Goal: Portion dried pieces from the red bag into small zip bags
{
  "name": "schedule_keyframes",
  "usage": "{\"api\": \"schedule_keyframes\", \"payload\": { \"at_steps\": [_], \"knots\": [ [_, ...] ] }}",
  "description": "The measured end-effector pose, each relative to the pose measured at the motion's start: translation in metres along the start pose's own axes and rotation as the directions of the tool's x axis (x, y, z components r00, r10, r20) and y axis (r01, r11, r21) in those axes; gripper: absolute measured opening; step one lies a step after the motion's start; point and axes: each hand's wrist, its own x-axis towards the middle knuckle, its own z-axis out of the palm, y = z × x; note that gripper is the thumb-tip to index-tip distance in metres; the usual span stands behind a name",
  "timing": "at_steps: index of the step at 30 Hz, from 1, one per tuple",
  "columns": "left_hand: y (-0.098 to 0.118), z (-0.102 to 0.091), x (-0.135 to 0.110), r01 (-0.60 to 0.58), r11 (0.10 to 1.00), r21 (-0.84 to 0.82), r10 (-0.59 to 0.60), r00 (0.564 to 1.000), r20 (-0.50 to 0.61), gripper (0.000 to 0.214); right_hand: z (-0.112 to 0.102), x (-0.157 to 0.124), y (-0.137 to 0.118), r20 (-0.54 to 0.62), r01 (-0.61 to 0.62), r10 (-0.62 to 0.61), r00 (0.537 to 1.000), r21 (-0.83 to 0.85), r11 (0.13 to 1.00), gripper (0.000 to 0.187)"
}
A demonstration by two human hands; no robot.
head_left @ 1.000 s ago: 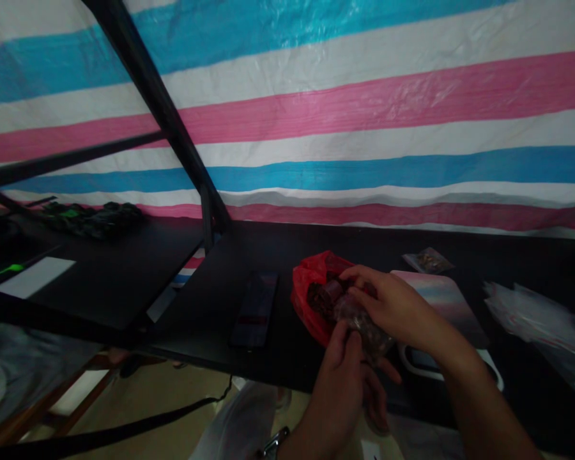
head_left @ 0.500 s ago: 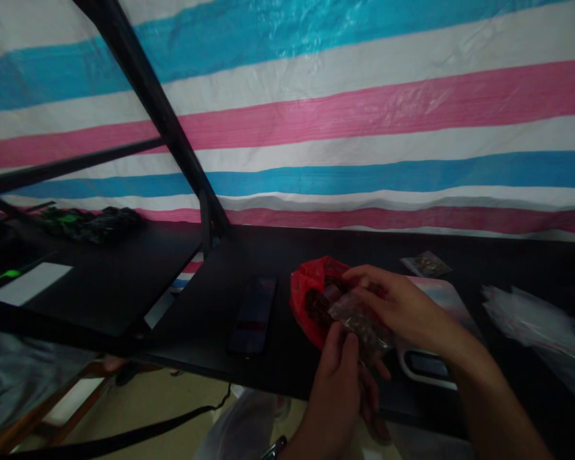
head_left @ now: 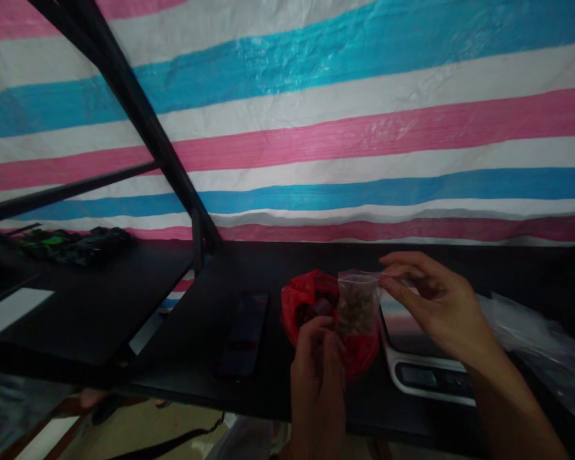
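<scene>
A small clear zip bag (head_left: 358,305) with brown bits inside hangs upright over the red plastic bag (head_left: 297,295). My right hand (head_left: 438,300) pinches its upper right corner between thumb and forefinger. At its lower left corner, my left hand (head_left: 319,370) is closed with the fingertips on the plastic. The red bag lies open on the black table, dark brown pieces showing in its mouth. Right of it stands a white digital scale (head_left: 397,370) with a metal plate, partly covered by my right hand and forearm.
A phone (head_left: 242,335) lies left of the red bag. Several flat clear plastic bags (head_left: 531,326) are piled at the right. A black metal frame (head_left: 148,121) slants up at the left, before a striped tarp (head_left: 340,153). A white sheet (head_left: 16,311) lies on the left table.
My hands have moved apart, and the zip bag is now raised and stretched upright between them. My right hand has shifted right. The view has tilted up slightly, and more of the scale shows.
</scene>
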Motion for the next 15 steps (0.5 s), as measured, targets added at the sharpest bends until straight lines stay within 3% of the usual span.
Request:
{"api": "schedule_keyframes", "payload": {
  "at_steps": [6,10,12,15],
  "knots": [
    [0.001,0.001,-0.001,-0.088,0.992,0.088,0.093,0.994,-0.055,0.044,-0.067,-0.003,0.029,0.012,-0.156,0.161,0.987,-0.173,0.972,0.042],
    [-0.003,-0.003,-0.003,-0.122,0.982,0.144,0.129,0.99,-0.047,0.041,-0.094,-0.011,0.06,0.044,-0.284,0.313,0.949,-0.316,0.905,0.04],
    [-0.005,-0.005,-0.004,-0.145,0.976,0.16,0.156,0.986,-0.054,0.038,-0.098,-0.013,0.073,0.012,-0.272,0.302,0.953,-0.402,0.875,0.038],
    [-0.006,-0.006,-0.007,-0.178,0.969,0.172,0.195,0.977,-0.091,0.037,-0.102,-0.012,0.088,-0.145,-0.209,0.155,0.977,-0.531,0.821,0.036]
  ]
}}
